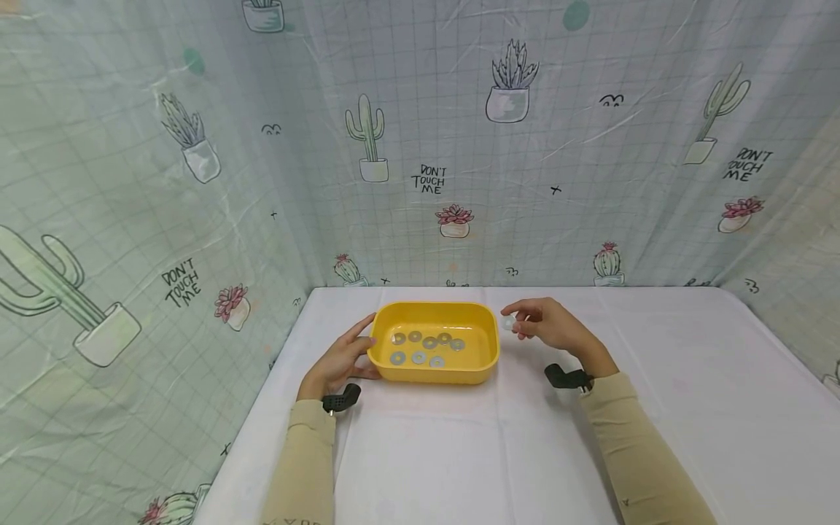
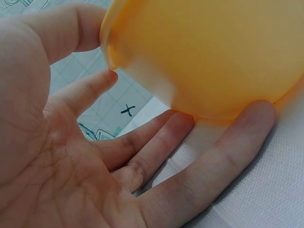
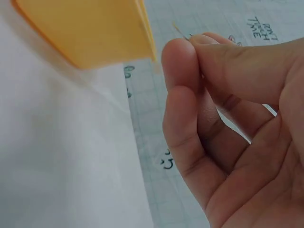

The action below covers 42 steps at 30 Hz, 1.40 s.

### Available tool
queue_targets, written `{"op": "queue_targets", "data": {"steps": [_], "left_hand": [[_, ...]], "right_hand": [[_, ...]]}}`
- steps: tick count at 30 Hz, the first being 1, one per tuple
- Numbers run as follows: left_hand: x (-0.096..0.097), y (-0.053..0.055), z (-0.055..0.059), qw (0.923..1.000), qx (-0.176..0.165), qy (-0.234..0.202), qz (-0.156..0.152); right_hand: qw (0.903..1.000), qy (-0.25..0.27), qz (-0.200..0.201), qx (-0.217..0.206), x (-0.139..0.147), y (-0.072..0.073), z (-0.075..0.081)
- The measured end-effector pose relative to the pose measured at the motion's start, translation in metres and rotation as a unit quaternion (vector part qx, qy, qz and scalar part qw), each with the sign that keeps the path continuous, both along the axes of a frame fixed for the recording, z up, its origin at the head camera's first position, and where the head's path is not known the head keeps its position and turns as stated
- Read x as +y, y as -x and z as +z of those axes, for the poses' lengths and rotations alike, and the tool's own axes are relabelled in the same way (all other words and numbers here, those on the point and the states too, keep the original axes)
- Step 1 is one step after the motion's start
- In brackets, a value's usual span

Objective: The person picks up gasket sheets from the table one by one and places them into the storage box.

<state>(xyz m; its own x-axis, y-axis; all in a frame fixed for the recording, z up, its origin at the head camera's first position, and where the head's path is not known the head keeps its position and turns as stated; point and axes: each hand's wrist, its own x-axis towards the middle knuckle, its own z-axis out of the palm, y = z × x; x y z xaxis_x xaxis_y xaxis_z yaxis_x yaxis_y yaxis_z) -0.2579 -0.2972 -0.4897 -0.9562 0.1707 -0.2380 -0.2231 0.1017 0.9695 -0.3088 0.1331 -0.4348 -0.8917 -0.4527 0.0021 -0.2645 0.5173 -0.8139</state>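
Note:
A yellow plastic tray with rounded corners sits on the white tablecloth. Several flat grey washers lie spread over its floor. At the tray's left end my left hand holds it, the thumb at the rim and the other fingers along the side and lower edge. The left wrist view shows fingertips against the tray's underside. Just beyond the right end, my right hand pinches one washer between thumb and forefinger. In the right wrist view that washer appears edge-on, mostly hidden by the fingertips.
A white cloth covers the table. Behind it and at the left hangs a pale curtain printed with cacti and lettering. Small black wrist cameras are strapped on both wrists, below beige sleeves.

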Motion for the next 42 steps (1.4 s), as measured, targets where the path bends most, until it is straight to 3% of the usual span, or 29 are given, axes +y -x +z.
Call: {"op": "queue_targets", "data": {"steps": [14,27,42], "left_hand": [[0.001,-0.001,0.002,1.0,-0.006,-0.005,0.006],[0.002,-0.001,0.002,1.0,-0.006,-0.007,-0.001],[0.001,-0.001,0.001,1.0,-0.003,-0.008,-0.001]], "right_hand": [[0.9994,0.032,0.003,0.012,-0.029,-0.012,0.011],[0.9967,0.08,0.014,0.012,-0.046,-0.015,0.002],[0.995,0.094,0.026,0.021,-0.069,-0.017,-0.01]]}}
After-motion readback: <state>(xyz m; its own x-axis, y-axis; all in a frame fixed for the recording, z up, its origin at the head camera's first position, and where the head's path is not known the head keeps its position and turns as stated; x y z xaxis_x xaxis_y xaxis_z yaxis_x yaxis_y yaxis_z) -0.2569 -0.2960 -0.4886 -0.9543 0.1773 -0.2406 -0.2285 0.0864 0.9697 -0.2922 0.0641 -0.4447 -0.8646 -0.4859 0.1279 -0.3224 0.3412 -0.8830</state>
